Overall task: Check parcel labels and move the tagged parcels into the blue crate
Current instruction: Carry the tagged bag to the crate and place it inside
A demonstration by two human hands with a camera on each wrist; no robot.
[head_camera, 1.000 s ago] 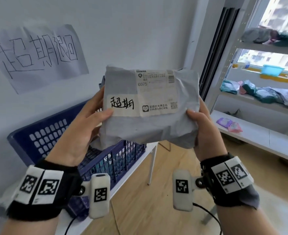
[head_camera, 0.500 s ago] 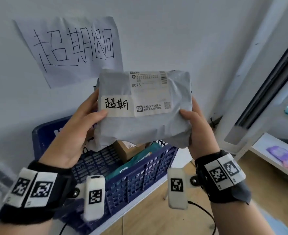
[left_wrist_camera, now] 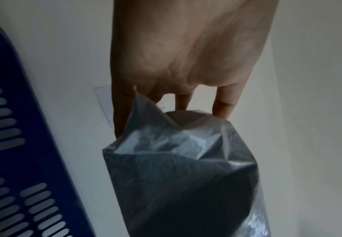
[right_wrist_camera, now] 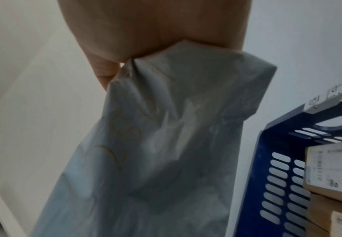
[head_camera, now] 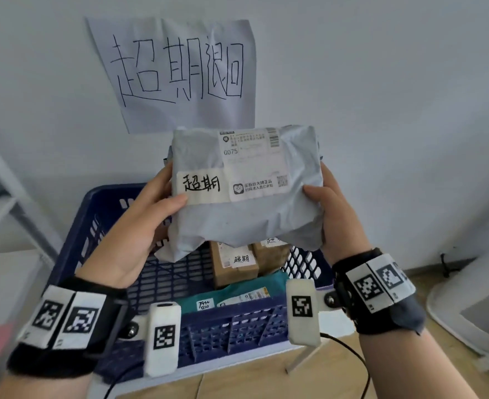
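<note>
Head view: I'm gripping the grey tagged parcel [head_camera: 246, 203] with left hand [head_camera: 134, 226] and right hand [head_camera: 334, 214], fingers clamped on its sides, above the blue crate [head_camera: 237, 326].

Both arms raised forward, left hand [head_camera: 134, 226] and right hand [head_camera: 335, 214] facing inward — thumbs in front, fingers behind — each gripping

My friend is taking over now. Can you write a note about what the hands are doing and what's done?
Left hand and right hand each grip a side of the grey parcel, held above the blue crate. Its handwritten tag faces you, so it is checked.
Done: two brown boxes and a teal bag lie in the crate.
Left: lower the grey parcel in. Other parcels are out of view.
</note>
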